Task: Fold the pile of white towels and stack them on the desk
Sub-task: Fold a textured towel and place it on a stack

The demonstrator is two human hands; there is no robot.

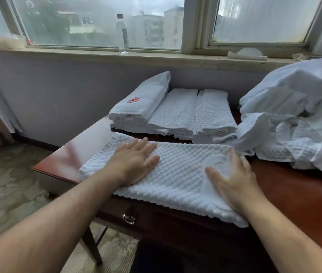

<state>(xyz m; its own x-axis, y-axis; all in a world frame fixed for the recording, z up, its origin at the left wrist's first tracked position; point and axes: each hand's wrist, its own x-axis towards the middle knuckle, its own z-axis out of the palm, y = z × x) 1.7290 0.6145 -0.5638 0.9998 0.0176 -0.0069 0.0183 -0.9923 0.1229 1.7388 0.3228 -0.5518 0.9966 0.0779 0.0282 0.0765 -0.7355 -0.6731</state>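
Flatly, left hand (134,162) and right hand (233,178) on towel (175,174) (long axis left-right).

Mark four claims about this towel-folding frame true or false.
1. The left hand and right hand lie flat on the towel. True.
2. The bottle stands on the desk. False: it stands on the windowsill.
3. Folded stacks sit behind the towel. True.
4. The unfolded pile lies at the desk's left. False: it lies at the right.
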